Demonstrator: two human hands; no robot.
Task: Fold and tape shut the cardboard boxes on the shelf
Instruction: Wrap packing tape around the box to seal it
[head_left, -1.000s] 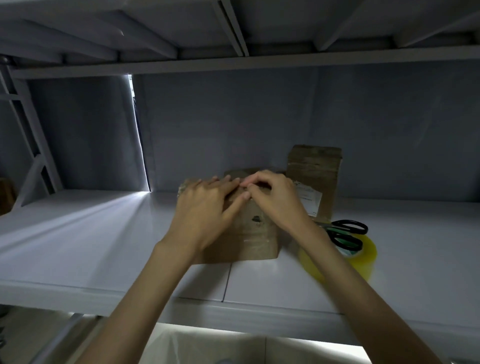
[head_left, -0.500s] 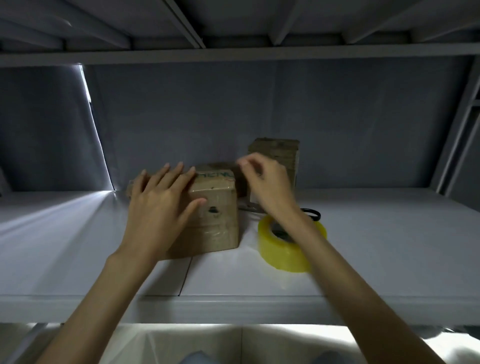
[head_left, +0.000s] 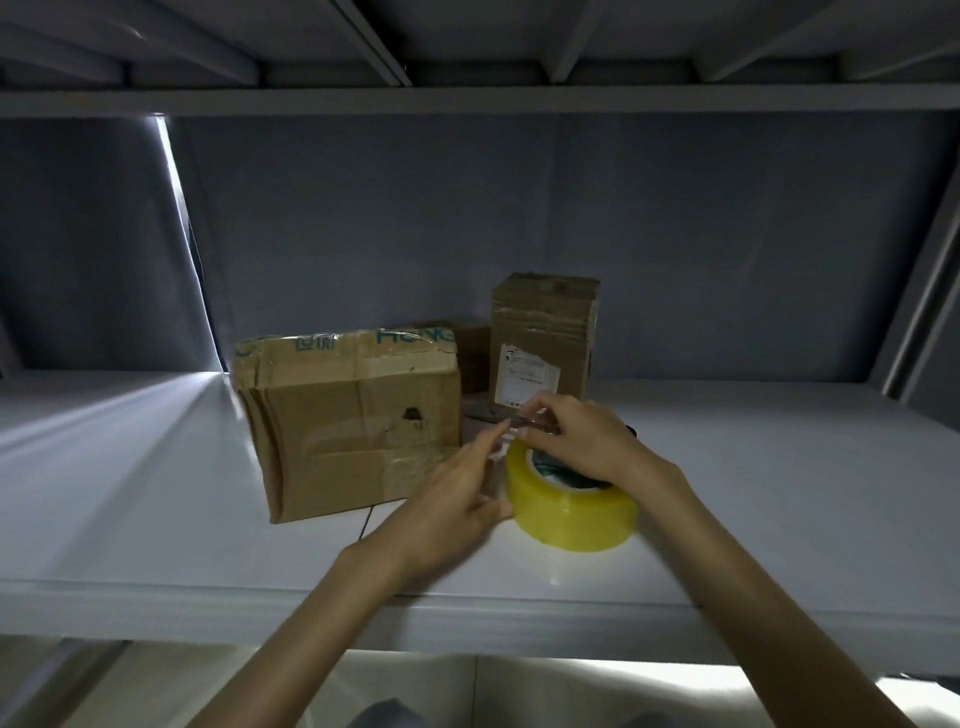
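Note:
A closed brown cardboard box (head_left: 348, 421) with green print and clear tape on it stands on the white shelf (head_left: 156, 493). Right of it lies a yellow tape roll (head_left: 569, 512). My right hand (head_left: 576, 441) is above the roll and pinches the clear loose tape end (head_left: 519, 423). My left hand (head_left: 457, 499), blurred, is at the roll's left side with a thumb against it and fingers reaching up to the tape end. A taller taped box (head_left: 543, 343) with a white label stands behind, and a smaller box (head_left: 470, 353) is partly hidden between them.
Dark scissors (head_left: 558, 465) lie partly inside and behind the tape roll, mostly hidden by my right hand. A grey back wall closes the shelf, an upper shelf (head_left: 467, 98) hangs overhead, and a slanted frame post (head_left: 924, 280) stands at the right.
Both hands left the front box and moved right to the tape roll. My right hand now pinches the tape end, and my left hand came over to the roll's side.

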